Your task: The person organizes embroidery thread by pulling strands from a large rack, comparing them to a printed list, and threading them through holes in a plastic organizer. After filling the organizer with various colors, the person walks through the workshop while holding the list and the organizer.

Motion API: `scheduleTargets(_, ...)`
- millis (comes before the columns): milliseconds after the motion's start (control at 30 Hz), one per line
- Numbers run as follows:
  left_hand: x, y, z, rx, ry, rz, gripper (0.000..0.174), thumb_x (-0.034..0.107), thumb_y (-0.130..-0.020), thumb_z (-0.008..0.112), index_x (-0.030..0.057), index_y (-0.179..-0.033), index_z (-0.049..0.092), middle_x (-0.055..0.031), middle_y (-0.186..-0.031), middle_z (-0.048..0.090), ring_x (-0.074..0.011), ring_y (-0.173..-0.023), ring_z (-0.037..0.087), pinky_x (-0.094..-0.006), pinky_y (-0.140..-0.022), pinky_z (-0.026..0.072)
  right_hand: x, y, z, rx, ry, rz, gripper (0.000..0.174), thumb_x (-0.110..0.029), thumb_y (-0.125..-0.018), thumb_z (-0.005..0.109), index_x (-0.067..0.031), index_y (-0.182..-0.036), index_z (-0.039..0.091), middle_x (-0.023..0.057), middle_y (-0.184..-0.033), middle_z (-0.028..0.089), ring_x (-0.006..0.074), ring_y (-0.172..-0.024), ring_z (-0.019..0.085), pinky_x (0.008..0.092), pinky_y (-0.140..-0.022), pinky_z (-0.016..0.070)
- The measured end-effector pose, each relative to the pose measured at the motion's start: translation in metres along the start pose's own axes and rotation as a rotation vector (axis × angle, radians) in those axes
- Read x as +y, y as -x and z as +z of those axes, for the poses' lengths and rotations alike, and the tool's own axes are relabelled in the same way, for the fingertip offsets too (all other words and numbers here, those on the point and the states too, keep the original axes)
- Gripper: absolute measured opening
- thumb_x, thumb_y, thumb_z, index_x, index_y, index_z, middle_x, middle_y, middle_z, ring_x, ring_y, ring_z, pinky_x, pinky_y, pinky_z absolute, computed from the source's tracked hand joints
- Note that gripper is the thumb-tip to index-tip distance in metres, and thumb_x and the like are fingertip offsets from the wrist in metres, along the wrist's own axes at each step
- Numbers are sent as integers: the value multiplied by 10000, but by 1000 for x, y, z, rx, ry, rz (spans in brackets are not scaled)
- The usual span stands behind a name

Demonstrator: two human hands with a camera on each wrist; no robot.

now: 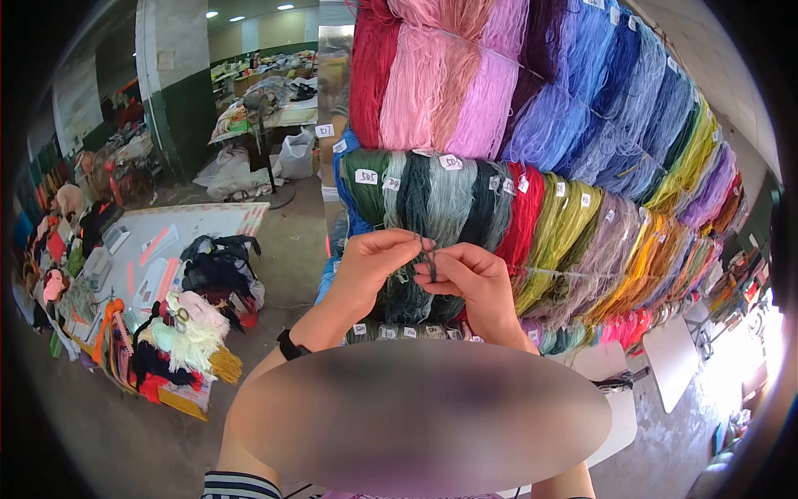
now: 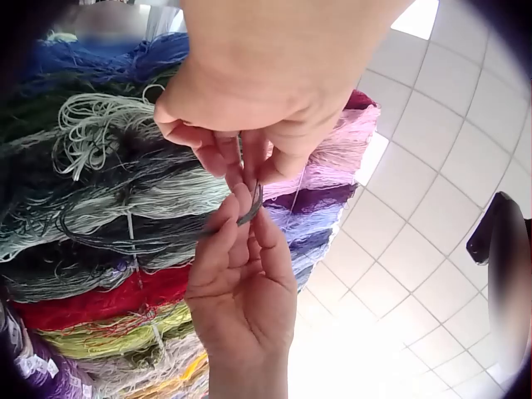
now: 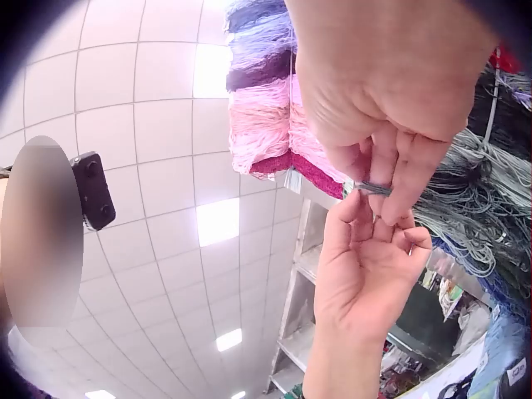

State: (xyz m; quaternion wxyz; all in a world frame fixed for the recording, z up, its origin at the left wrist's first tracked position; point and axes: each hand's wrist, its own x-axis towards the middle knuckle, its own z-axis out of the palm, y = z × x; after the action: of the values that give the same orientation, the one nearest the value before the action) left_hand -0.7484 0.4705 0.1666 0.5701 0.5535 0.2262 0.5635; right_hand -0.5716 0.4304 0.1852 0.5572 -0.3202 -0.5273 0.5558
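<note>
In front of the hanging skeins, both hands meet at a small bunch of dark grey-green yarn. My left hand pinches the strands between thumb and fingertips. From the other side, my right hand holds the same yarn, fingers bent and thumb close against them. In the left wrist view, the dark strands curve around the right fingertips and trail toward the dark skeins. A short band of yarn lies across the right fingers in the right wrist view.
Rows of coloured, numbered skeins hang close behind the hands, including green, red and pink. At left stands a table with yarn bundles on it. A standing fan is farther back, and a white tabletop lies at right.
</note>
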Motion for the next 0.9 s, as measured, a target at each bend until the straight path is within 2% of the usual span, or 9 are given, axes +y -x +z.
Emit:
scheduleTargets(267,-4,-6,5,-43,72,14,150,71,-920,593,-21,-982,693,-87,-963,692,-145,-949,621,-312,-855,469,10,-4,-7,-18,64,-50,119,-125,-953,605,-19,-960,659,-9,-787,644,72,-708,606,192,-629,472)
scheduleTargets(333,-29,-18,-4,-87,-599,291,129,97,-917,603,4,-961,680,-85,-914,688,-186,-907,638,-335,-803,490,7,-1,-6,-10,163,-113,104,-126,-942,624,-34,-898,645,-72,-706,542,21,-626,460,182,-563,344)
scheduleTargets(367,-39,-22,-10,-85,-601,293,129,97,-917,603,4,-961,680,-85,-914,688,-186,-907,638,-335,-803,490,3,2,-7,-13,163,-115,104,-126,-942,624,-34,-898,645,-72,-706,542,21,-626,460,182,-563,344)
scheduleTargets(433,-51,-29,-23,-147,-1099,647,124,129,-888,637,24,-945,669,-91,-896,671,-248,-865,636,-365,-760,497,-6,19,-10,117,347,-128,124,-116,-931,637,-22,-851,623,-88,-692,485,4,-631,406,199,-550,314)
scheduleTargets(500,-51,-29,-24,-127,-1095,677,102,135,-840,660,35,-856,654,-89,-880,660,-297,-856,608,-405,-770,485,-10,45,-27,161,375,-98,101,-96,-926,638,-12,-870,636,-85,-728,527,-8,-657,418,183,-567,319)
scheduleTargets(600,-45,-27,-19,-131,-1147,767,124,102,-855,675,28,-950,648,-89,-885,649,-246,-790,637,-346,-692,498,-12,73,-51,254,345,-74,86,-90,-925,637,-8,-902,650,-74,-773,569,-5,-672,437,169,-592,337)
scheduleTargets(667,-37,-24,-5,163,-798,565,155,51,-843,691,32,-979,619,-71,-854,597,-179,-692,638,-283,-588,473,-12,81,-56,320,259,-25,83,-87,-927,634,-8,-929,660,-60,-807,603,-2,-699,469,161,-624,361)
scheduleTargets(700,-25,-29,3,228,-788,673,214,17,-829,705,37,-1006,588,-55,-835,547,-122,-606,593,-247,-523,428,-13,83,-54,328,255,-26,83,-87,-927,634,-8,-929,660,-60,-807,603,-2,-699,469,161,-624,361)
scheduleTargets(900,-6,-49,9,334,-1003,902,121,43,-803,722,40,-870,621,-66,-852,568,-197,-583,548,-302,-531,436,-12,78,-46,149,241,-95,95,-85,-941,612,-7,-900,645,-14,-817,636,38,-724,545,191,-659,416)
